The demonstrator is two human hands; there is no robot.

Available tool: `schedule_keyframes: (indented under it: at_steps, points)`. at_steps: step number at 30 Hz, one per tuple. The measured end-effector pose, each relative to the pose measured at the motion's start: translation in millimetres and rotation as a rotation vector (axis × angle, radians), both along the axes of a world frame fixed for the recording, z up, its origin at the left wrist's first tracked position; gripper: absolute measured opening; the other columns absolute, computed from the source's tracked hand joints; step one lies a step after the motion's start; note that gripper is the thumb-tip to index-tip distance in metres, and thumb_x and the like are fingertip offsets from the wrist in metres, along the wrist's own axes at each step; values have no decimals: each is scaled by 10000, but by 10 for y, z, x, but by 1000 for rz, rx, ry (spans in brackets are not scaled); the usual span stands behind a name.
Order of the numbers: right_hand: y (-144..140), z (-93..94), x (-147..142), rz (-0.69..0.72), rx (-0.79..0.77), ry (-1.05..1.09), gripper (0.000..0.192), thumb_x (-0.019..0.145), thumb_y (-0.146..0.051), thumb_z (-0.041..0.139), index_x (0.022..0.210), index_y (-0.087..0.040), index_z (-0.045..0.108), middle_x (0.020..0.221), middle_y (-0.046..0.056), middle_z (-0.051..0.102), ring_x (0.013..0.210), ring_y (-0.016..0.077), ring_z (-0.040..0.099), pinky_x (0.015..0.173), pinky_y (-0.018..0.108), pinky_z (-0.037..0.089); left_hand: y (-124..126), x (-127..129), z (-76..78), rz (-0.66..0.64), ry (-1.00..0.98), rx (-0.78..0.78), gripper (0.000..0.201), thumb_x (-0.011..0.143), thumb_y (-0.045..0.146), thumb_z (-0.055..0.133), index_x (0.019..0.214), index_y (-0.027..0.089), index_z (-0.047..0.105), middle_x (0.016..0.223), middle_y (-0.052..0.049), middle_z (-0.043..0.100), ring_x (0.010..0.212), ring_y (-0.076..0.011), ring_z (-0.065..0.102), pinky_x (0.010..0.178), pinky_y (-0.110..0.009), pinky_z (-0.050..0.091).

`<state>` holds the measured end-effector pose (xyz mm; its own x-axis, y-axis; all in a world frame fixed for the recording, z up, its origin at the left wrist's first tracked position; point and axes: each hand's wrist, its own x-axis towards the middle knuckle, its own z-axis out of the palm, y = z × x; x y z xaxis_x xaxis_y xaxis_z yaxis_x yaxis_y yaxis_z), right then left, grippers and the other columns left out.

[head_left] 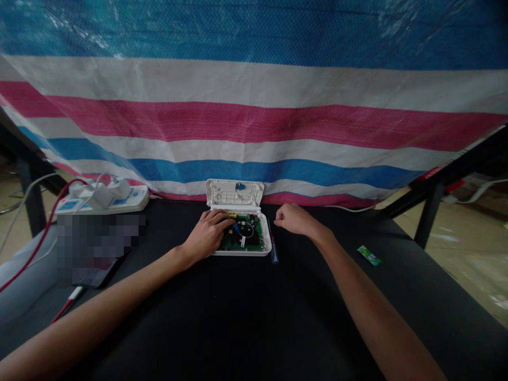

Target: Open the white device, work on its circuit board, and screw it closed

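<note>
While left hand (213, 228) curls over case (243, 253) edge, right hand (291, 218) curls clear, grips unclear

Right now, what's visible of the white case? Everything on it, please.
The white case looks plastic, shallow, with rounded corners. It lies open on the black table, its lid tilted up at the far side and carrying a small blue part. Inside sits a green circuit board with a white label on it. The left hand covers the case's left side, fingers over the board; their exact contact is hidden.
</note>
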<state>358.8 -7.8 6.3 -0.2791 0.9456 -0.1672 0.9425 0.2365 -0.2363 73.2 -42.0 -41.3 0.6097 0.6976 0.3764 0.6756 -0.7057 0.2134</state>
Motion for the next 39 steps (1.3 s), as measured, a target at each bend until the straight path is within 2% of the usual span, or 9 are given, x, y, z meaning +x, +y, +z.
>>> schedule_keyframes:
  at_steps: [4,9,19,32,39]
  points:
    - [-19,19,24,28,-125,47,131,719,-67,647,692,-163,733,728,59,747,683,174,672,581,248,389,2,1,3,-1,-3,-2,385,902,63,437,1220,166,628,1237,-117,648,1223,-274,523,1021,-490,414]
    - [-13,-31,-21,31,-58,95,91,738,-112,671,775,-163,737,768,55,758,699,171,676,601,243,407,7,2,-6,0,-9,-2,374,900,63,442,1204,159,637,1232,-118,652,1218,-272,530,1022,-482,414]
    - [24,-100,-42,-4,-4,30,104,815,-222,665,763,-174,740,811,75,759,733,183,678,612,259,379,11,-11,-33,3,-23,3,368,909,72,448,1201,178,645,1214,-110,662,1217,-268,531,1009,-473,421]
    - [39,-151,-56,-19,-21,91,132,808,-158,628,798,-168,759,860,90,768,806,197,698,675,247,435,9,-12,-21,-9,-43,-6,369,915,79,429,1196,187,642,1218,-111,657,1221,-264,528,1013,-493,422]
    - [2,-130,-104,20,-5,27,198,825,-121,567,806,-170,758,885,104,765,824,199,693,697,253,429,10,-8,-14,1,-30,-16,357,917,72,435,1188,183,638,1223,-103,660,1217,-265,530,1015,-482,420]
